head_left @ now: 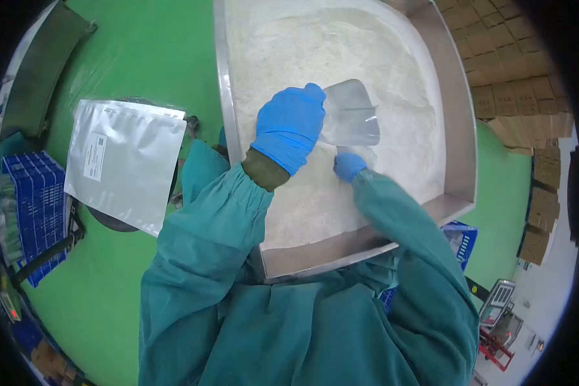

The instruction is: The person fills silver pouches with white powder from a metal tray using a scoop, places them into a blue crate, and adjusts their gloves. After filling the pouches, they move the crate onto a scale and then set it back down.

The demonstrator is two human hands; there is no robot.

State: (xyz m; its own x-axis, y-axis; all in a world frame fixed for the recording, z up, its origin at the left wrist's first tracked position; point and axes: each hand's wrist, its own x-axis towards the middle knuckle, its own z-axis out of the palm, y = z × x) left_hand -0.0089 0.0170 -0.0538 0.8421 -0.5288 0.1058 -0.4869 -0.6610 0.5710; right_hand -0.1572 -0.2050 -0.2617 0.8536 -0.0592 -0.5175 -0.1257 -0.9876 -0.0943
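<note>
My left hand (291, 125), in a blue glove, is closed in a fist at the left edge of a translucent grey plastic scoop (352, 114). The scoop's wide blade reaches rightward from the fist, over pale powder (328, 45) in a large metal tray (462, 128). Just below the blade, my right hand (349, 166), also gloved in blue, is low over the powder with its fingers curled in. What the right fingers hold, if anything, is hidden.
Left of the tray, a silver foil pouch (122, 164) with a white label lies on a dark round support. Beyond it stands a blue crate (38, 209). Stacked cardboard boxes (521, 96) line the right, and a metal-framed device (497, 302) stands at lower right on the green floor.
</note>
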